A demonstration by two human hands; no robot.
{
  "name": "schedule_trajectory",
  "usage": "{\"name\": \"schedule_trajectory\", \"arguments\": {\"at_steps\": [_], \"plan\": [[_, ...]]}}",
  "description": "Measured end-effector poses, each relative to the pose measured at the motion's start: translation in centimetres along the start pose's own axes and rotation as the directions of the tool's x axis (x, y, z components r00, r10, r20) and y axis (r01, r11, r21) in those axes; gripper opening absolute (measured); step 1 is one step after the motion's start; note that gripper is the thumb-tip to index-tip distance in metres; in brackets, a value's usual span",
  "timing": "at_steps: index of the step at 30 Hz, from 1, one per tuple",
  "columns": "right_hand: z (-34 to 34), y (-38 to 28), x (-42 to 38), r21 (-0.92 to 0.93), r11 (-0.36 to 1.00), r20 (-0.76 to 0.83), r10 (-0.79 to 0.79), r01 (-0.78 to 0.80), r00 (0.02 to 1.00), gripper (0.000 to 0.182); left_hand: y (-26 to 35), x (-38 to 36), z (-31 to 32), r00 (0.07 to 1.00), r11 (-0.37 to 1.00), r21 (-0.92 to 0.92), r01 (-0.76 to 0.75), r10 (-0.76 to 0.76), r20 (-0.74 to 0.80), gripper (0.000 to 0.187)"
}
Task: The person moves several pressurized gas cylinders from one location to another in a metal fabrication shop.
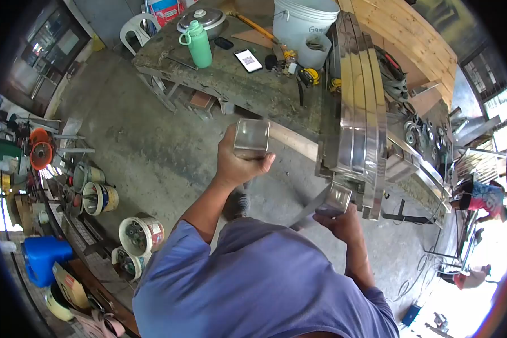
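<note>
My left hand (pixel 239 163) grips the near end of a shiny square steel tube (pixel 290 141) that runs away toward the stack of polished steel tubes (pixel 357 107) lying on the workbench (pixel 231 79). My right hand (pixel 338 221) holds the end of a second square steel tube (pixel 337 198), lower and to the right, close to the near end of the stack. Both tube ends point back at me, their hollow openings showing.
On the workbench stand a green bottle (pixel 199 44), a phone (pixel 248 59), a pot (pixel 203 19), white buckets (pixel 301 25) and a tape measure (pixel 310 77). Buckets of parts (pixel 141 234) and a blue container (pixel 39 256) line the floor at left. Another person (pixel 481 197) is at far right.
</note>
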State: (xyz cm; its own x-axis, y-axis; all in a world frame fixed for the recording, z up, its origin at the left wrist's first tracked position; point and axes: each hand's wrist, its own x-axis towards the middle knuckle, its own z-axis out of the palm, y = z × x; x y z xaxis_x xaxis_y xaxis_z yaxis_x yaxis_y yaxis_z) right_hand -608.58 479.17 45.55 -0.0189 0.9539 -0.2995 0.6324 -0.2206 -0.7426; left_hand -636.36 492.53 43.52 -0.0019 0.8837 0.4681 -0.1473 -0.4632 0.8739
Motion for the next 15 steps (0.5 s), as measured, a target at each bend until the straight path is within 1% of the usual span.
{"name": "schedule_trajectory", "arguments": {"at_steps": [3, 4, 7, 10, 11, 12, 13, 14, 15], "plan": [[1.6, -2.3, 5.1, -0.055, 0.982, 0.043, -0.18, 0.183, 0.983, 0.047, -2.1, 4.3, -2.7, 0.998, 0.999, 0.017, 0.036, -0.037, 0.059, 0.06], [2.4, -2.1, 6.8, 0.021, 0.994, 0.102, -0.105, 0.104, 0.989, 0.046, -3.0, 5.3, -3.2, 0.994, 0.995, 0.035, 0.088, -0.09, 0.06, 0.06], [4.3, -3.8, 12.3, -0.241, 0.924, 0.041, -0.297, 0.298, 0.954, 0.046, -5.6, 8.8, -4.3, 0.989, 0.994, 0.11, 0.003, -0.019, 0.146, 0.059], [6.1, -3.4, 19.0, -0.043, 0.966, 0.041, -0.253, 0.255, 0.967, 0.046, -10.5, 10.6, -5.2, 0.96, 0.971, 0.176, 0.164, -0.198, 0.199, 0.059], [6.8, -3.3, 20.5, -0.043, 0.981, 0.02, -0.19, 0.191, 0.982, 0.047, -12.2, 10.9, -5.4, 0.945, 0.959, 0.195, 0.204, -0.246, 0.218, 0.059], [7.3, -3.6, 22.3, -0.045, 0.99, -0.008, -0.137, 0.136, 0.991, 0.047, -14.7, 10.2, -5.5, 0.918, 0.939, 0.013, 0.343, -0.339, 0.208, 0.061], [7.7, -3.6, 24.1, -0.044, 0.996, -0.037, -0.081, 0.08, 0.996, 0.048, -15.5, 10.2, -5.9, 0.91, 0.934, 0.032, 0.357, -0.355, 0.212, 0.063], [8.1, -3.8, 25.6, 0.034, 0.994, -0.078, -0.097, 0.1, 0.992, 0.05, -16.1, 10.2, -6.2, 0.901, 0.926, 0.048, 0.375, -0.376, 0.217, 0.064], [7.9, -3.9, 26.6, 0.03, 0.995, -0.056, -0.093, 0.095, 0.994, 0.051, -16.8, 10.4, -6.6, 0.888, 0.916, 0.068, 0.396, -0.4, 0.225, 0.065]]}}
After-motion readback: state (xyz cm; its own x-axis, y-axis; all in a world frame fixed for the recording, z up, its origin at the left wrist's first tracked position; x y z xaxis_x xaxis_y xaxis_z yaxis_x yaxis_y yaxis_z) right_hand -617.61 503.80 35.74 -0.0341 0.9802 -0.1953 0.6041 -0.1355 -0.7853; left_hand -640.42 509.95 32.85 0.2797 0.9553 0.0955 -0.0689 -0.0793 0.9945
